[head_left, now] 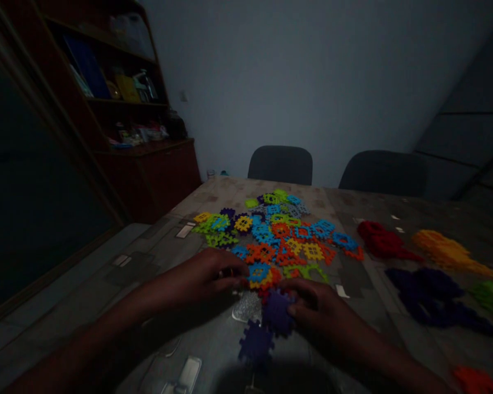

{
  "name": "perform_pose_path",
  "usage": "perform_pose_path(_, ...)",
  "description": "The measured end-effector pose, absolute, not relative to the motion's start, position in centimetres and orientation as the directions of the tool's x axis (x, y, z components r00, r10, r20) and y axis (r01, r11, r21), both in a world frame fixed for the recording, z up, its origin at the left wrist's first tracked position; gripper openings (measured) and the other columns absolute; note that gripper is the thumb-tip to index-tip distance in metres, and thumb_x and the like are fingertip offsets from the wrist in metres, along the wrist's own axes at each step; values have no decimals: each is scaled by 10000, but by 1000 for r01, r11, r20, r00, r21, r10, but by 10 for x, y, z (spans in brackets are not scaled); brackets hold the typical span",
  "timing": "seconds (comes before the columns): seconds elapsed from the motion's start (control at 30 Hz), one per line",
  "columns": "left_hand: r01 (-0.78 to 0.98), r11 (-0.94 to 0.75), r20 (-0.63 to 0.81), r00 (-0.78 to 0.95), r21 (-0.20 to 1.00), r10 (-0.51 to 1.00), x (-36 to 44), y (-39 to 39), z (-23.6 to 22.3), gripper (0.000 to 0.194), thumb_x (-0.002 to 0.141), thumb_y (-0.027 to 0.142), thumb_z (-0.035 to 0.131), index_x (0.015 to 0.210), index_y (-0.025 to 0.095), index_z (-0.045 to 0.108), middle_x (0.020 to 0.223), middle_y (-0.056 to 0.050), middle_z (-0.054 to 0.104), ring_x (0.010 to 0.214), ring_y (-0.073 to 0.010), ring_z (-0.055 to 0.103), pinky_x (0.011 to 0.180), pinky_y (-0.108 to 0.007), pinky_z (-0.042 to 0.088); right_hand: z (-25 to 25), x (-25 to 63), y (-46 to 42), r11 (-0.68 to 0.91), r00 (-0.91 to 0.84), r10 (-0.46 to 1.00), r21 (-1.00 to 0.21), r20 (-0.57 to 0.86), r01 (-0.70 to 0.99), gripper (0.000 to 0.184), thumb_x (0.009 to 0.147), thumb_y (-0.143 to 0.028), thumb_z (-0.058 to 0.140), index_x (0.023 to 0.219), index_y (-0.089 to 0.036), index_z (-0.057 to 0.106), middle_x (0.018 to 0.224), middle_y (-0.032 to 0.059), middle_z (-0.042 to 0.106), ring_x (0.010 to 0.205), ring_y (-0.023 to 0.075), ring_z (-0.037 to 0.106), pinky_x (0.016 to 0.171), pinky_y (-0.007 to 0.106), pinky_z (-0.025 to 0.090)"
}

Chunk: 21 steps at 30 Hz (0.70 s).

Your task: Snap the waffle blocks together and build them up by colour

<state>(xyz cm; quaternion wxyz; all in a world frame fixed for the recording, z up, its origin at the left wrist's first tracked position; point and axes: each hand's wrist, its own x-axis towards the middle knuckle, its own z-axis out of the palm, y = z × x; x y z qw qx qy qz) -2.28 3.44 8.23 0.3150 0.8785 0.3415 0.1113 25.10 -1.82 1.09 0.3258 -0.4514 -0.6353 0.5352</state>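
Right hand (pixel 312 306) pinching a purple puzzle tile (pixel 277 312), left hand (pixel 205 279) curled, grip unclear, touching the colourful tile pile (pixel 279 235), table (pixel 156 257)

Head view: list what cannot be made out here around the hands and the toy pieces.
- Left hand: fingertips sink into the mixed pile; whether they pinch a piece is hidden.
- Right hand: touches a purple piece; grip unclear in the dim light.
- Orange heap: cut off by the bottom edge.
- Shelf items: too dark and small to identify.
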Motion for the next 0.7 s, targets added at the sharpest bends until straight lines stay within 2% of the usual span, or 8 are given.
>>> perform_pose_path(0.1,517,-569,-47,765,639,642,-20,31,82,189,977,267,560,1035,212,731,936,-25,735,831,-187,658,723,-261,456,0,241,-33,-6,-379,921,-975,-92,222,347,761,-314,647,1071,-183,731,745,-11,619,636,134,534,578,236,396)
perform_pose_path(0.2,508,-571,-69,782,645,619,-20,29,83,181,979,250,562,1068,221,717,953,-15,735,857,-191,666,736,-262,455,-6,231,-36,13,-432,895,-960,-114,280,401,743,-284,632,1125,-191,709,801,-15,625,615,120,530,573,226,402)
perform_pose_path(0.27,519,-572,-70,776,635,627,-22,30,85,181,980,249,565,1077,227,717,956,-12,735,862,-195,667,739,-265,455,-7,227,-36,100,-457,885,-926,-85,365,430,737,-244,626,1158,-190,692,876,5,660,652,133,574,613,239,442)
perform_pose_path(0.4,531,-546,-118,779,648,616,-24,29,87,201,959,225,593,1118,229,716,1017,-28,737,914,-215,674,786,-285,474,-3,231,-36,374,-438,890,-756,128,537,342,822,-187,568,1146,-198,677,1041,79,694,919,212,648,813,315,488)
perform_pose_path(0.47,545,-533,-158,780,647,606,-23,25,87,261,927,213,652,1179,262,698,1075,-23,727,973,-221,666,833,-297,480,-2,238,-38,426,-434,882,-707,185,564,297,864,-154,505,1106,-210,669,1030,81,697,949,211,651,813,308,489)
perform_pose_path(0.57,568,-550,-212,788,613,578,-15,12,83,459,820,194,795,1244,297,654,1212,-20,689,1101,-239,634,928,-319,464,-8,250,-44,440,-454,875,-665,168,604,289,852,-118,492,1061,-214,666,955,60,703,860,186,671,745,275,494)
perform_pose_path(0.7,619,-618,-250,775,485,580,2,-8,73,585,728,236,872,1256,277,624,1240,-52,672,1125,-293,620,930,-357,469,-26,264,-61,481,-482,860,-580,168,657,295,878,-108,472,1062,-226,669,921,46,710,803,166,681,713,248,501)
